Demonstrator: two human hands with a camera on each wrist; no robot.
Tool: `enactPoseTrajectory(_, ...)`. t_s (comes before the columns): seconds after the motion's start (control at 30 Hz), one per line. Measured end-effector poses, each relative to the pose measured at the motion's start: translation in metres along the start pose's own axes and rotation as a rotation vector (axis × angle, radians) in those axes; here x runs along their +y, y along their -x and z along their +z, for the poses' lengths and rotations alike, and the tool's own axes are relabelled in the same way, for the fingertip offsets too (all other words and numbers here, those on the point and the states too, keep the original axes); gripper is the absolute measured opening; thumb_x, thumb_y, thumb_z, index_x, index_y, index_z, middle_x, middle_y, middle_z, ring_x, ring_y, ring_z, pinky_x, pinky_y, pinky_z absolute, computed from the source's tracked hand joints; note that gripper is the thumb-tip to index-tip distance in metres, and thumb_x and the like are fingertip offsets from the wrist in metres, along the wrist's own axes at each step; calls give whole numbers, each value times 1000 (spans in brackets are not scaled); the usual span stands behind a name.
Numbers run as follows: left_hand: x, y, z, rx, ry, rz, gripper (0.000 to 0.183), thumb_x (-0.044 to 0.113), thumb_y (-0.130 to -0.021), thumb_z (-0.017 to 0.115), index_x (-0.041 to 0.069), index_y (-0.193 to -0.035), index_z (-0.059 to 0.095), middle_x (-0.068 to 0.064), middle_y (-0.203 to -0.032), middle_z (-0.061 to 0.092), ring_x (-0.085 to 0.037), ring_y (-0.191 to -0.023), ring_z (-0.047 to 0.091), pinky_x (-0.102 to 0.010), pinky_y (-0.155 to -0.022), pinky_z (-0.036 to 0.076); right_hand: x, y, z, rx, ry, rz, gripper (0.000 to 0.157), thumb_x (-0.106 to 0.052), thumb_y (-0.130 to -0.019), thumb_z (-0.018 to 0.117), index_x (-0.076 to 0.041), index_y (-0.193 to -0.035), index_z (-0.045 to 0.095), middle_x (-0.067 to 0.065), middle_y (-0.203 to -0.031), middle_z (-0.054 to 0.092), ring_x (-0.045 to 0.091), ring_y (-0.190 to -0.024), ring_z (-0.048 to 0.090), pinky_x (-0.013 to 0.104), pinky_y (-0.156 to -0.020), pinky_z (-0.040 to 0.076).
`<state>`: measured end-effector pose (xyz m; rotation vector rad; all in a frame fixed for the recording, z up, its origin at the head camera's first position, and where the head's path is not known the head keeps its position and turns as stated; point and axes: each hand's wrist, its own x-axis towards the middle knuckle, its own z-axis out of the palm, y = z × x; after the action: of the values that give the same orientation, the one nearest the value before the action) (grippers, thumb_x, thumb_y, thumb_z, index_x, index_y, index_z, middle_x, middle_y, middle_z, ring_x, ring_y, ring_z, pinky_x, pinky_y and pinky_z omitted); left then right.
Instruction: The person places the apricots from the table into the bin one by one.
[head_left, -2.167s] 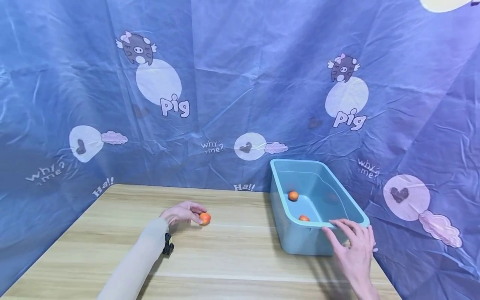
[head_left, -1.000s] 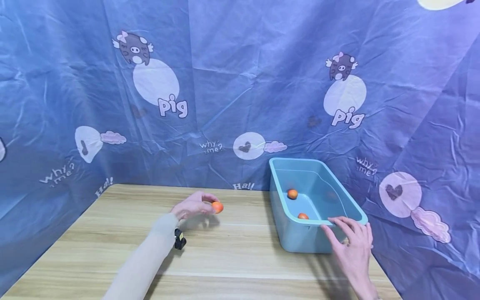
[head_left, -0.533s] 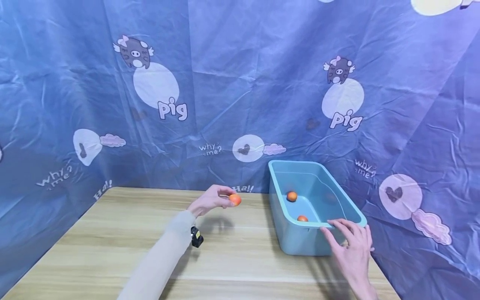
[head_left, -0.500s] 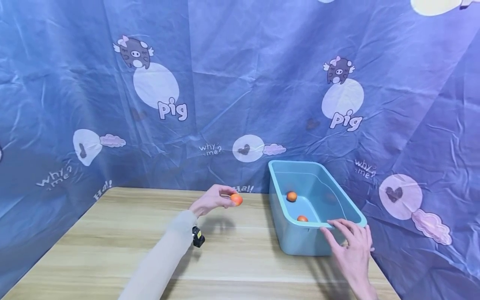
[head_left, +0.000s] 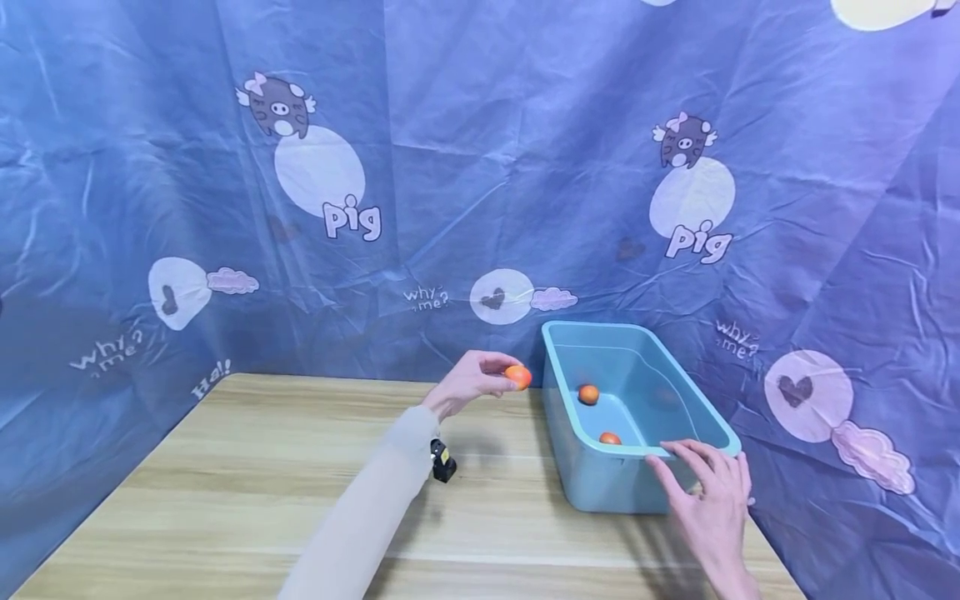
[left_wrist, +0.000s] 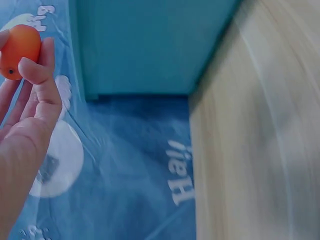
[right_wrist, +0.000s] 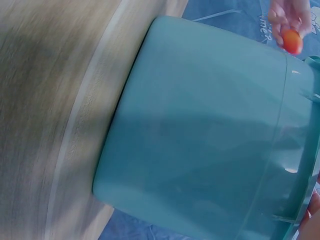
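Note:
My left hand (head_left: pixel 468 383) pinches a small round orange fruit (head_left: pixel 519 377) between thumb and fingers, above the table and just left of the blue plastic bin (head_left: pixel 566 467). A small dark spot marks the fruit (left_wrist: pixel 20 50) in the left wrist view. Two similar orange fruits lie in the bin, one fruit (head_left: pixel 588 394) by its left wall and another fruit (head_left: pixel 610 438) partly hidden by the near rim. At the bin's near right corner, my right hand (head_left: pixel 712 508) holds the rim, fingers over the edge and thumb on the outside.
The bin stands on a light wooden table (head_left: pixel 262 475), toward its right back. A blue printed cloth (head_left: pixel 450 208) hangs behind the table and along its sides. A small black device (head_left: pixel 443 462) is strapped at the left wrist.
My left hand has lifted the orange fruit off the table and carried it right and toward the back, close to the bin. My right hand has stayed on the bin's rim.

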<state>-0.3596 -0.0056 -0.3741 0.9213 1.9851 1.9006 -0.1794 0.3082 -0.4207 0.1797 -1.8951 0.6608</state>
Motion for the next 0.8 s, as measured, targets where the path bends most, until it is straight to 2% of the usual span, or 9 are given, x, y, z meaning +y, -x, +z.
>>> enactPoseTrajectory(0.13, 13, -14, 15, -11, -4, 26, 40, 12, -82, 76, 7, -121, 67, -4, -106, 73, -16, -90, 67, -29, -71, 52, 0, 0, -2, -1, 4, 7, 34, -9, -61, 87, -6, -94, 76, 16, -95, 67, -10, -110, 42, 58, -116, 12)
enactPoseTrajectory(0.3, 28, -30, 33, -11, 4, 44, 41, 15, -84, 76, 10, -123, 66, -3, -112, 73, -12, -102, 67, -30, -80, 53, 0, 0, -3, -10, 12, 24, 34, -7, -62, 86, -6, -94, 76, 16, -96, 66, -13, -111, 40, 58, -117, 12)
enactPoseTrajectory(0.5, 38, -46, 54, -18, 10, 65, 35, 16, -83, 77, 17, -118, 69, 1, -108, 74, -9, -93, 66, -26, -70, 48, -2, 2, -3, -15, 12, 24, 33, -8, -63, 86, -6, -94, 76, 16, -97, 66, -12, -111, 40, 57, -117, 11)
enactPoseTrajectory(0.7, 46, -58, 77, -29, -14, 107, 37, 12, -82, 78, 10, -118, 69, -2, -105, 74, -6, -91, 66, -25, -70, 48, -2, 0, -2, -9, 14, 15, 33, -8, -62, 86, -7, -94, 76, 15, -97, 67, -11, -111, 41, 58, -117, 12)
enactPoseTrajectory(0.8, 49, -60, 87, -16, -26, 115, 37, 10, -82, 78, 7, -118, 69, -3, -105, 73, -5, -90, 66, -22, -74, 52, -2, -1, -1, -15, 12, 13, 32, -9, -63, 86, -6, -94, 76, 16, -96, 67, -10, -110, 42, 58, -117, 12)
